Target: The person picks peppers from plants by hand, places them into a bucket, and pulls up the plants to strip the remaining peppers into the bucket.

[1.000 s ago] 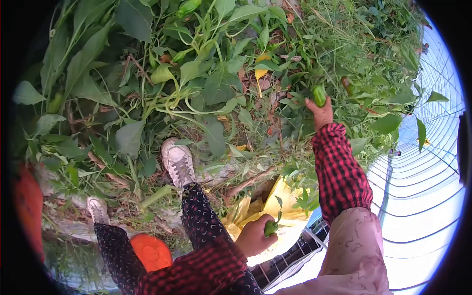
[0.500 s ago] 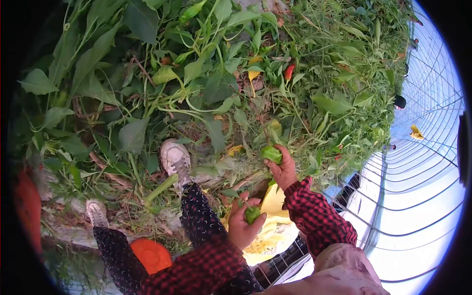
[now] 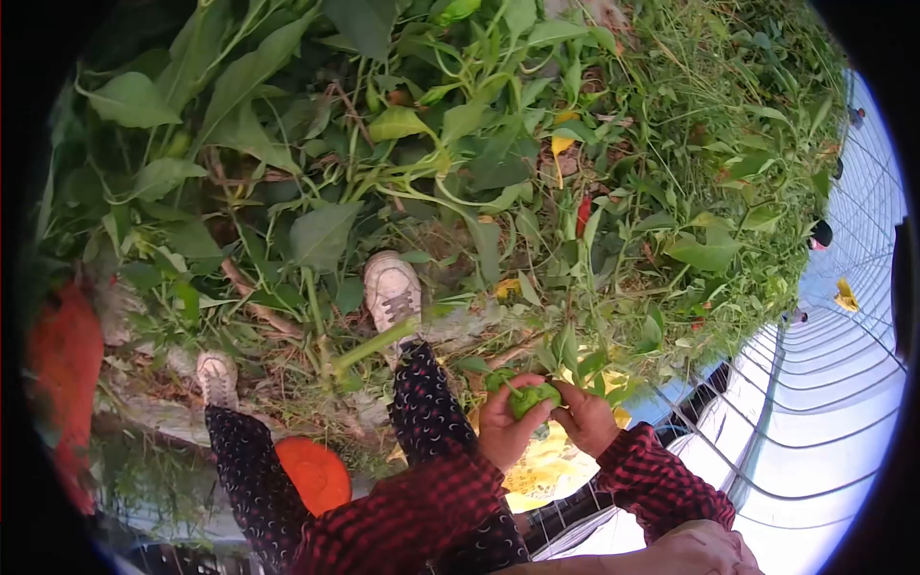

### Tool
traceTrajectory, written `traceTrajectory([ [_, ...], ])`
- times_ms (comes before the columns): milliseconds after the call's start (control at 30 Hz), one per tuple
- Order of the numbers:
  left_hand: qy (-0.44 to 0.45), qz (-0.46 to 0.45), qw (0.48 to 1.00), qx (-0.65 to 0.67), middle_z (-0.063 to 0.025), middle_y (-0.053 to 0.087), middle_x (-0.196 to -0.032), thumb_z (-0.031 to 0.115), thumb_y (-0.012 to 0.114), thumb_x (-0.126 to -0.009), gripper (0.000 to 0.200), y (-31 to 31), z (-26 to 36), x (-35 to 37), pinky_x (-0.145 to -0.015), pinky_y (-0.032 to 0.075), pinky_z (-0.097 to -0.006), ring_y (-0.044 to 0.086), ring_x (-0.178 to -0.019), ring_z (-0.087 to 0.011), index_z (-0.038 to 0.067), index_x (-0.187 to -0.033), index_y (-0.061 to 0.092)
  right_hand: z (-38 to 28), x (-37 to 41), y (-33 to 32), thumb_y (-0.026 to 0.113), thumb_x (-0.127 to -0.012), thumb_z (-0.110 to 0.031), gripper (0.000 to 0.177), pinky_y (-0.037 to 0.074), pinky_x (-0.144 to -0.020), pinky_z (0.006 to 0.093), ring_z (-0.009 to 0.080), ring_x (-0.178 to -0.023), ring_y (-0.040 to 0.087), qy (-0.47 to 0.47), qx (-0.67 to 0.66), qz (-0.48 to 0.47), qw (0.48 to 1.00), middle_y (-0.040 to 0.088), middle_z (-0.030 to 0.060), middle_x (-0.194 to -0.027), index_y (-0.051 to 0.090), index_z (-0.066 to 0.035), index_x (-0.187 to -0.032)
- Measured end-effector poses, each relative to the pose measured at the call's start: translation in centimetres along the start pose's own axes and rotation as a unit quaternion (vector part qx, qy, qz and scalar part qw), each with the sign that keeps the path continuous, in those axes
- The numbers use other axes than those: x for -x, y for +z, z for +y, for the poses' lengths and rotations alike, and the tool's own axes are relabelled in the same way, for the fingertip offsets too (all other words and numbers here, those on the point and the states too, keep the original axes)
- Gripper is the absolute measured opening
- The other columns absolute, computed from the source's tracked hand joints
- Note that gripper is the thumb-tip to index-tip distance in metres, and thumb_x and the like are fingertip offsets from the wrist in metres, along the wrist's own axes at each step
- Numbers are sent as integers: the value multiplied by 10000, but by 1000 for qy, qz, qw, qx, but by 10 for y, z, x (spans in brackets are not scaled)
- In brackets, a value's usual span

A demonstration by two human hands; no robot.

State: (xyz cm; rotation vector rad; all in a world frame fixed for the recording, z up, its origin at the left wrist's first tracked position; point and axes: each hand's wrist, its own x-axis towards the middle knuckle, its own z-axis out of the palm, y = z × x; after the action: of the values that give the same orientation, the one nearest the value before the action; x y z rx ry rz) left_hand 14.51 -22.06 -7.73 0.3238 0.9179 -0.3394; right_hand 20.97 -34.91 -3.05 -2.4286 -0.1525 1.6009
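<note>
Right hand (image 3: 586,422) and left hand (image 3: 510,429) stood apart half a second ago, each with its own green pod; now they meet, and the plants and shoes have slid toward 3 o'clock in the view. At their meeting point, toward 5 o'clock from the view's centre, is a green pepper (image 3: 533,398). The left thumb and fingers are clamped around it, while the right thumb and fingertips pinch its 3 o'clock end. Another green piece (image 3: 497,381), partly hidden, sits at its 10 o'clock side, against the left fingers; whether pod or leaf, I cannot tell.

Taking the pepper as the clock's centre, a yellow bag (image 3: 551,470) lies just below at 6 o'clock. One pale shoe (image 3: 392,287) is at 10 o'clock, the other at 9, farther off. An orange-red round object (image 3: 314,476) lies at 8 o'clock. Up near 12 o'clock, a red pepper (image 3: 583,217) hangs among leaves, with a yellow leaf (image 3: 561,147) beyond it. Curved ribs (image 3: 815,422) of a pale covered structure spread at 3 o'clock.
</note>
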Motion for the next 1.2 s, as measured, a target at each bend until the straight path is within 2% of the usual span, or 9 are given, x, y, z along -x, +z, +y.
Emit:
traceTrajectory([
  [267, 73, 80, 991, -82, -18, 526, -794, -4, 588, -742, 211, -13, -7, 9, -569, 436, -193, 519, -699, -71, 35, -935, 513, -28, 7, 2, 530, -795, -333, 289, 406, -462, 407, 340, -549, 536, 68, 152, -57, 984, 524, 172, -558, 552, -91, -950],
  [367, 47, 134, 989, -28, -40, 533, -800, -20, 569, -743, 215, -37, 24, 9, -542, 463, -220, 544, -694, -102, 30, -941, 503, 11, 28, 6, 535, -801, -307, 259, 431, -511, 407, 340, -566, 542, 142, -8, -3, 990, 551, 161, -602, 585, -61, -865],
  [500, -22, 52, 997, 55, -67, 536, -827, -40, 531, -749, 245, -65, 79, 49, -548, 495, -262, 562, -697, -148, 31, -977, 479, -54, 12, -24, 559, -791, -235, 332, 452, -722, 331, 324, -800, 554, -64, 283, 104, 951, 563, 167, -924, 505, -24, -1041],
  [600, -106, 16, 990, 91, -71, 538, -861, -33, 538, -744, 257, -80, 116, 88, -557, 497, -264, 568, -699, -159, 30, -986, 479, -102, -36, -22, 573, -783, -197, 433, 381, -862, 328, 292, -1015, 476, -68, -79, -14, 994, 465, 195, -1112, 413, -31, -1149],
  [700, -127, -15, 990, 61, -82, 512, -950, -14, 531, -737, 306, -107, 142, 123, -555, 506, -276, 571, -778, -198, 42, -1031, 468, -149, -113, 18, 601, -773, -203, 533, 351, -895, 330, 248, -1134, 387, -62, -439, -45, 895, 394, 220, -1199, 356, 4, -1198],
  [867, -151, 25, 986, 64, -72, 501, -982, 38, 545, -716, 438, -141, 183, 170, -735, 460, -296, 534, -894, -187, 58, -1135, 420, -188, -238, 136, 608, -749, -369, 701, 354, -915, 338, 250, -1138, 393, -52, -438, -49, 896, 386, 181, -1232, 301, 27, -1240],
  [933, -92, 49, 990, 93, -69, 509, -953, 49, 545, -707, 461, -150, 220, 188, -772, 430, -292, 521, -880, -176, 54, -1147, 409, -242, -214, 123, 588, -773, -321, 601, 419, -842, 340, 211, -1062, 470, 43, -567, -191, 801, 437, 123, -1200, 337, -34, -1238],
  [1000, 17, 106, 992, 61, -86, 511, -940, 80, 556, -695, 422, -172, 256, 216, -756, 447, -320, 524, -878, -203, 61, -1097, 431, -235, -216, 127, 555, -801, -239, 507, 466, -733, 331, 174, -921, 541, -51, -552, -244, 796, 494, 56, -1131, 347, -90, -1238],
  [1200, 388, 240, 890, 19, -130, 501, -1013, 281, 487, -810, 391, -239, 419, 328, -735, 463, -369, 490, -940, -242, 113, -1157, 418, -217, -211, 124, 570, -751, -72, 485, 449, -710, 320, 171, -929, 498, 62, -685, -197, 699, 496, 33, -1103, 378, -97, -1196],
])
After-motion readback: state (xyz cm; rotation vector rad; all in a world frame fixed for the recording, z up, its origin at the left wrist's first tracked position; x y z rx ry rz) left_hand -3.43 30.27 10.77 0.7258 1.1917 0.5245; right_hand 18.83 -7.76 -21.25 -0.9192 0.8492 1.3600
